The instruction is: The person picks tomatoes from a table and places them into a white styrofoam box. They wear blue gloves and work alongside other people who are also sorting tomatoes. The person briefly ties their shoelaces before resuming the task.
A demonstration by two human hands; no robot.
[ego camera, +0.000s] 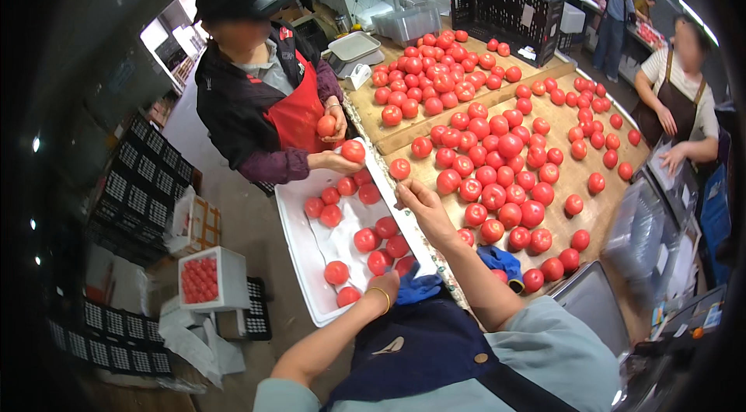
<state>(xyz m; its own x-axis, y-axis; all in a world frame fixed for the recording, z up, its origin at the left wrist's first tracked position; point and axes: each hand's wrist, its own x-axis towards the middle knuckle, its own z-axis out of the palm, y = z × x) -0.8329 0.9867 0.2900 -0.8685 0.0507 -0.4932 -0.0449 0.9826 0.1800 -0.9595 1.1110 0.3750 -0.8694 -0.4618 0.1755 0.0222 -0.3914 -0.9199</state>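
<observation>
My left hand (386,288) is at the near end of a white foam box (291,237), with a blue glove (421,286) right beside it; whether its fingers grip the glove cannot be told. Several tomatoes (366,240) lie on the box's white liner. My right hand (424,207) hovers over the table's patterned edge, fingers bent, with no object visible in it. Just beyond its fingertips a single tomato (400,169) rests on the tabletop. Many more tomatoes (493,196) spread to the right, and another blue glove (502,265) lies by my right forearm.
Across the box a co-worker (291,103) holds a tomato in each hand. A wooden divider (478,103) crosses the table (588,219), with more tomatoes behind it. A black crate (504,15) stands at the back. Another person (679,97) handles clear plastic containers (635,231) at right.
</observation>
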